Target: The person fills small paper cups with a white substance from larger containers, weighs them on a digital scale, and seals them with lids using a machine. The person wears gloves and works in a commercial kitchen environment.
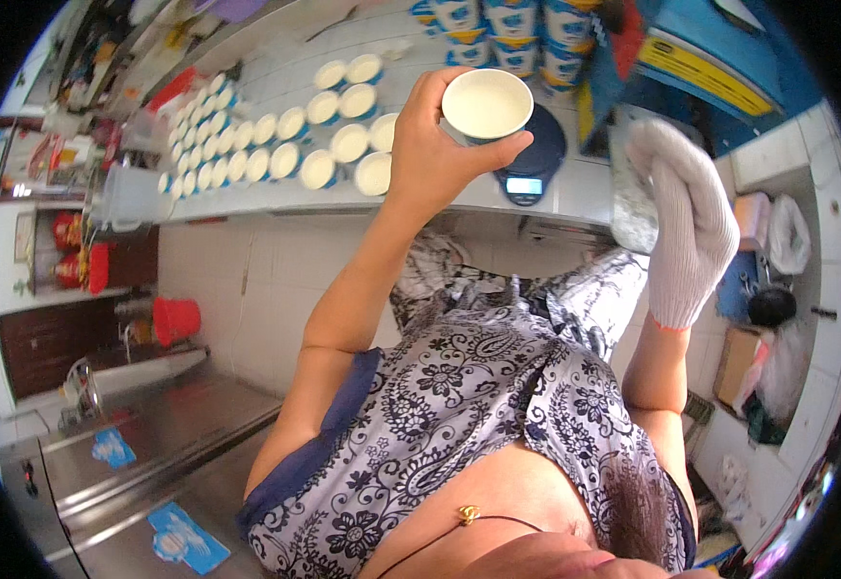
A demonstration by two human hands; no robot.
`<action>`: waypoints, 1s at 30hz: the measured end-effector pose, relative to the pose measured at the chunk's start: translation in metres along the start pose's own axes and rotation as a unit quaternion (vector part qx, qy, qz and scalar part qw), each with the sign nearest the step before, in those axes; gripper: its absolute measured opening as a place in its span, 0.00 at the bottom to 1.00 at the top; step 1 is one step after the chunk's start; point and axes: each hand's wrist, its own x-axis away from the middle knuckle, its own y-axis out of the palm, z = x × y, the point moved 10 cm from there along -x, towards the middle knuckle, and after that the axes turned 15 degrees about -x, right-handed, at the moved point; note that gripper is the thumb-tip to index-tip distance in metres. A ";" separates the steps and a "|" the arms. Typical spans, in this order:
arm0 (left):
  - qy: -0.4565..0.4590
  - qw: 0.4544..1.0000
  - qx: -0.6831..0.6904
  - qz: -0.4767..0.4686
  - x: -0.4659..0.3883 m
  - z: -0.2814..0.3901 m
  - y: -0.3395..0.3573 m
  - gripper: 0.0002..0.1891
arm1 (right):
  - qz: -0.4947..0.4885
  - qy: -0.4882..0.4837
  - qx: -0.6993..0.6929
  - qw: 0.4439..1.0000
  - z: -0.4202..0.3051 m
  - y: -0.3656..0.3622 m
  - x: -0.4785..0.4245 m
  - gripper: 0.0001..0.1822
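My bare left hand (435, 141) grips a paper cup (487, 134) filled with a pale, creamy liquid. Thumb and fingers wrap the cup just under its rim. Behind and partly below the cup is a dark round digital kitchen scale (545, 155), its small display lit. On my right hand (685, 217) is a white knitted glove with an orange cuff edge. Its fingers are bent and held together, and nothing shows in them. That hand is over the right end of the counter, beside a grey stone-like surface (630, 210).
Several rows of filled cups (284, 161) cover the left of the white tiled counter (333, 211). Stacks of blue-and-white cups (513, 36) stand at the back, near a blue machine (710, 65). A clear plastic pitcher (127, 195) sits at the counter's left end. A steel chest (167, 441) is at lower left.
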 end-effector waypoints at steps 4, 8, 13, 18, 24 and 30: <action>0.038 0.998 0.033 -0.039 -0.016 0.041 0.043 0.36 | 0.109 0.066 -0.055 0.990 0.026 -0.062 0.045 0.13; 0.071 0.994 0.021 -0.081 -0.026 0.080 0.087 0.34 | 0.220 0.133 -0.075 0.964 0.044 -0.097 0.085 0.14; 0.123 0.990 -0.024 -0.058 -0.036 0.091 0.109 0.33 | 0.260 0.169 0.008 0.951 0.056 -0.100 0.124 0.14; 0.145 0.984 -0.089 -0.056 -0.040 0.083 0.121 0.32 | 0.287 0.168 -0.100 0.938 0.063 -0.083 0.139 0.15; 0.136 0.971 -0.172 -0.094 -0.040 0.077 0.125 0.34 | 0.296 0.182 -0.140 0.927 0.080 -0.080 0.146 0.14; 0.155 0.926 -0.324 -0.118 -0.032 0.076 0.148 0.35 | 0.289 0.191 -0.171 0.922 0.089 -0.076 0.144 0.14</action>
